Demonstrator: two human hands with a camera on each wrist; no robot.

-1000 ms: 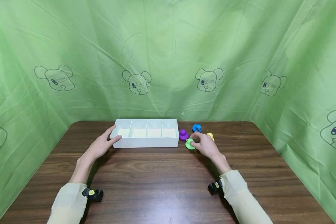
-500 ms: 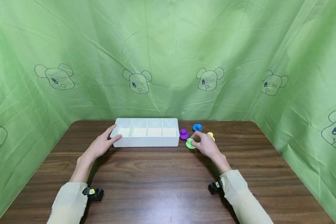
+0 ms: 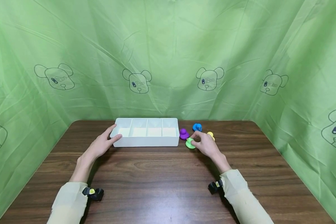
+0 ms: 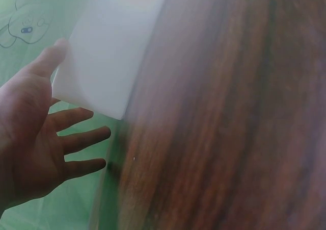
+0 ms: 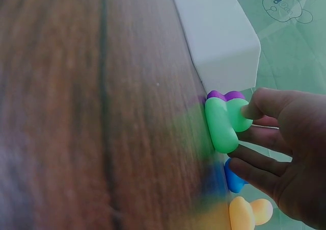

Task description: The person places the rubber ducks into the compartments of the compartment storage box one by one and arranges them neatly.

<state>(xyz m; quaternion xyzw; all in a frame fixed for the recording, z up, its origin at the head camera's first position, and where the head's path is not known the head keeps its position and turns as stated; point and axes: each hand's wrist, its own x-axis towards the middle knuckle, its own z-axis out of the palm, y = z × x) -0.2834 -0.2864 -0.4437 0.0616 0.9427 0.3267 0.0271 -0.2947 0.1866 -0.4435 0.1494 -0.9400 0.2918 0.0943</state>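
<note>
A white tray (image 3: pixel 145 142) with several compartments stands on the table. My left hand (image 3: pixel 100 144) is at its left end, thumb over the front corner and index finger near the back corner; in the left wrist view the fingers (image 4: pixel 84 141) are spread and fairly straight. To the right of the tray, my right hand (image 3: pixel 207 145) pinches the head of a light green rubber duck (image 3: pixel 190 143) between thumb and index finger. In the right wrist view the green duck (image 5: pixel 220 125) sits upright, apparently on the table, the other fingers extended behind it.
A purple duck (image 3: pixel 183 134) sits against the tray's right end, a blue duck (image 3: pixel 197 127) farther back. Beyond my right hand is a yellow duck (image 3: pixel 211 135), partly hidden. Green cloth (image 3: pixel 168 62) surrounds the wooden table (image 3: pixel 156 183).
</note>
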